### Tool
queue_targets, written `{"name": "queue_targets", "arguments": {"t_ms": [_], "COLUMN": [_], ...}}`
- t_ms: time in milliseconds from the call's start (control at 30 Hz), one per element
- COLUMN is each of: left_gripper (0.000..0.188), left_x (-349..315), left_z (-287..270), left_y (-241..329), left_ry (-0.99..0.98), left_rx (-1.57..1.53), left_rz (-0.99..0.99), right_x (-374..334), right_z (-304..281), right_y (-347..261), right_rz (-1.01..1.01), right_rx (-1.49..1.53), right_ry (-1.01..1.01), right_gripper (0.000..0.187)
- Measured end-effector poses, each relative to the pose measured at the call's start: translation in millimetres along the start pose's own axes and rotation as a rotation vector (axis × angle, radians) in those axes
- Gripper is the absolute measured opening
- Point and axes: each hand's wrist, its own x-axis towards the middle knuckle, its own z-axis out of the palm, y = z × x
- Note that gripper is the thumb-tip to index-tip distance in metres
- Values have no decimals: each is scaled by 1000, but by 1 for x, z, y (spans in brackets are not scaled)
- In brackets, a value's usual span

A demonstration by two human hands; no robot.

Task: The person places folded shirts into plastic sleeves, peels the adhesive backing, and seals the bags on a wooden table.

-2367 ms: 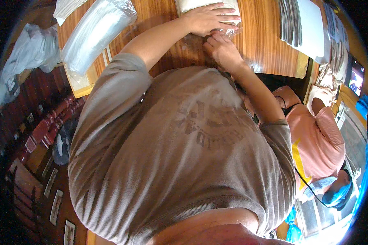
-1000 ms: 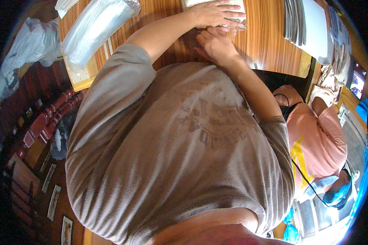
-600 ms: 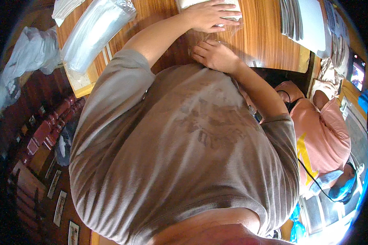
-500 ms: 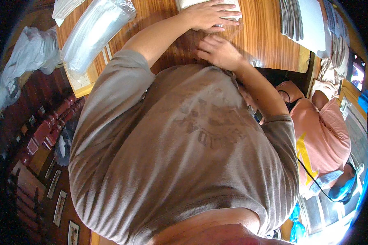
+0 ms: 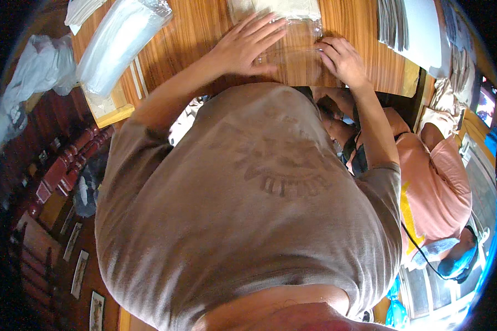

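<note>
A clear plastic bag [image 5: 299, 57] lies flat on the wood-grain table [image 5: 199, 25], its open-looking near part empty and see-through. In its far part sits a folded cream-coloured piece [image 5: 292, 8], cut off by the top edge of the view. My left hand [image 5: 248, 47] rests over the bag's left side, palm down with the fingers spread. At the bag's right edge is my right hand [image 5: 345, 62], its fingers bent and drawn together at the plastic.
A stack of clear plastic bags [image 5: 119, 41] lies at the left of the table. Grey folded pieces [image 5: 392, 25] and a white sheet [image 5: 422, 33] are at the right. A person in a pink shirt [image 5: 436, 187] sits close on my right.
My left hand has moved left and nearer, off the folded piece. My right hand has moved right to the bag's edge, and the plastic now lies spread between them.
</note>
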Motion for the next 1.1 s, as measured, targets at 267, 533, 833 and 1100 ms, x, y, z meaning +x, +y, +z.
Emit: {"name": "queue_targets", "arguments": {"t_ms": [267,533,833,1100], "left_gripper": [82,55,23,24], "left_x": [-69,-72,-30,30], "left_z": [9,12,-21,7], "left_y": [38,35,33,-29], "left_ry": [-173,-14,574,986], "left_rx": [155,180,-395,-967], "left_rz": [-250,-228,-669,-1014], "right_x": [9,30,87,97], "right_z": [-2,-19,27,75], "right_y": [0,-3,-7,-5], "right_rz": [25,9,542,586], "right_rx": [151,348,971,1042], "right_ry": [226,317,718,693], "right_gripper": [21,14,14,25]}}
